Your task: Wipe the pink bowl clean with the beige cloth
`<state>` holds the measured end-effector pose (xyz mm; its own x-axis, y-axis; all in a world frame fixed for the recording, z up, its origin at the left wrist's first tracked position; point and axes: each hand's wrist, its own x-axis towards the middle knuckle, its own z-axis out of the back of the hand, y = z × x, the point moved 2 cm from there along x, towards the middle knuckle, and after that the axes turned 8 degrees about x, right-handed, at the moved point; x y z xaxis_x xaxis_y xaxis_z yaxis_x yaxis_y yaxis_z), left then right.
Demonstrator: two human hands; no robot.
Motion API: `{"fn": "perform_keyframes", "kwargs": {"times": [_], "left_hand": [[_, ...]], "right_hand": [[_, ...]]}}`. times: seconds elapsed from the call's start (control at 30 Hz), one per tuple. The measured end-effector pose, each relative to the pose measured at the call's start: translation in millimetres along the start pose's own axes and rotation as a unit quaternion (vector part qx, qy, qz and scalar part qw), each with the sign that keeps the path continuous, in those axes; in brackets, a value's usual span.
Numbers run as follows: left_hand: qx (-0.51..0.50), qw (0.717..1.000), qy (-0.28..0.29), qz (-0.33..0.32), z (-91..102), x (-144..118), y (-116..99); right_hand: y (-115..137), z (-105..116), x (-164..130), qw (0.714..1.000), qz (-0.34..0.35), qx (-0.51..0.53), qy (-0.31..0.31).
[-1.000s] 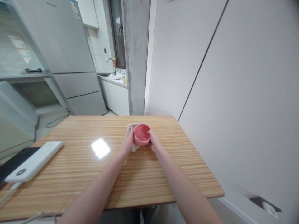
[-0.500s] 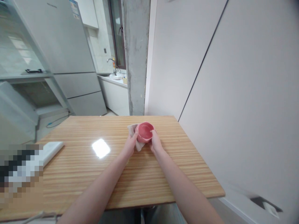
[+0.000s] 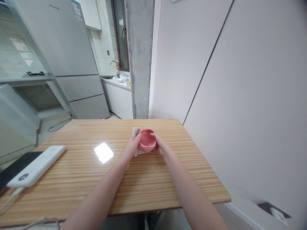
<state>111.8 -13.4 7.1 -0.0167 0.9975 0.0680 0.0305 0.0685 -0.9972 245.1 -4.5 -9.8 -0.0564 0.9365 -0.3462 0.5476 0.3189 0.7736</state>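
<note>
Between my two hands is a pink bowl (image 3: 147,143), its opening tilted toward me, above the far half of the wooden table (image 3: 96,185). My left hand (image 3: 133,144) is closed on the bowl's left side, with the thumb at the rim. A pale cloth (image 3: 135,132) is bunched between that hand and the bowl, and part of it hangs below. On the right side, my right hand (image 3: 160,143) grips the bowl with its thumb over the rim. Fingers of both hands are partly hidden behind the bowl.
At the table's left lie a white power bank (image 3: 38,166) with a cable and a dark flat device (image 3: 16,166). A white wall (image 3: 240,105) runs along the right. Beyond the table stand a concrete pillar (image 3: 141,60), a fridge (image 3: 64,41) and a sink counter (image 3: 118,95).
The bowl has turned and tipped more toward me, moving slightly left and nearer. Less cloth shows beside it now. Both hands keep hold.
</note>
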Motion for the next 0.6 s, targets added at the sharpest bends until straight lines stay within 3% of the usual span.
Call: {"fn": "perform_keyframes", "kwargs": {"times": [0.17, 0.23, 0.37, 0.6], "left_hand": [[-0.030, 1.000, -0.004, 0.000, -5.6, 1, 10], [-0.037, 0.999, 0.005, -0.003, -9.1, 1, 15], [-0.036, 0.999, -0.001, -0.002, -10.3, -1, 19], [-0.006, 0.999, -0.043, -0.032, 2.4, 3, 9]], "right_hand": [[-6, 3, 8, 0.984, 0.162, 0.022, -0.076], [-10, 4, 11, 0.975, 0.190, 0.056, -0.104], [-17, 4, 16, 0.974, 0.182, 0.095, -0.100], [-9, -3, 10, 0.986, 0.145, 0.059, -0.062]]}}
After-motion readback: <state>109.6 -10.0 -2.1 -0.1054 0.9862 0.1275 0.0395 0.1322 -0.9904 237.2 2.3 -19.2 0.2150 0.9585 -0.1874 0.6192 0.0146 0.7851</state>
